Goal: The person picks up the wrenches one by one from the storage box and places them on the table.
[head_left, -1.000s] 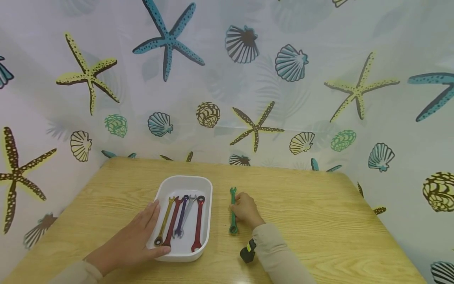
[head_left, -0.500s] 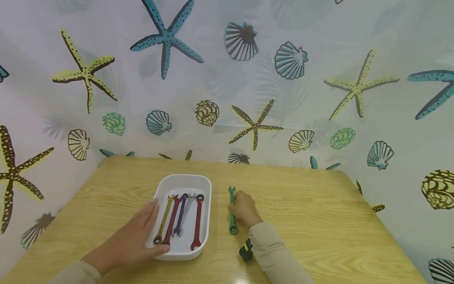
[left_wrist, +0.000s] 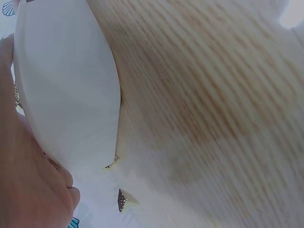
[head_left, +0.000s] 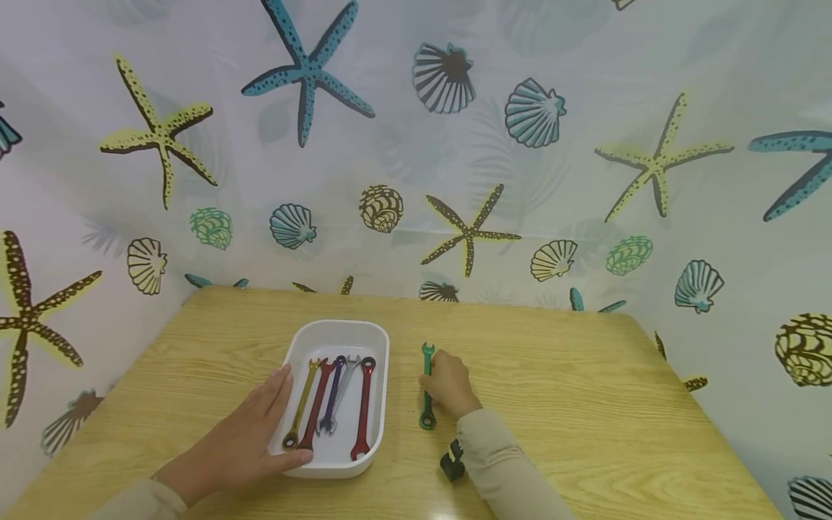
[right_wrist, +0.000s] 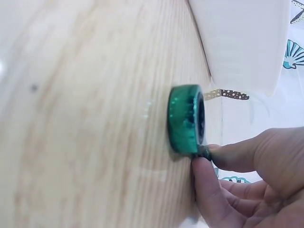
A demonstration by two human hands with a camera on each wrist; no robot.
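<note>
A green combination wrench [head_left: 427, 390] lies lengthwise on the wooden table, right of the tub. My right hand [head_left: 450, 383] pinches its shaft between thumb and fingers; in the right wrist view the wrench's ring end [right_wrist: 184, 118] is close against the wood. My left hand [head_left: 243, 433] rests along the near left side of a white plastic tub [head_left: 385, 390], fingers straight on its wall and thumb over the near rim. Inside the tub lie a gold wrench [head_left: 302, 404], two red wrenches [head_left: 364, 408], a purple wrench [head_left: 334, 393] and a silver wrench [head_left: 349, 379].
A small black device [head_left: 452, 462] sits at the right sleeve's cuff. The wooden table [head_left: 585, 404] spreads out to the right and behind the tub. A curtain [head_left: 416, 159] printed with starfish and shells hangs along the back and both sides.
</note>
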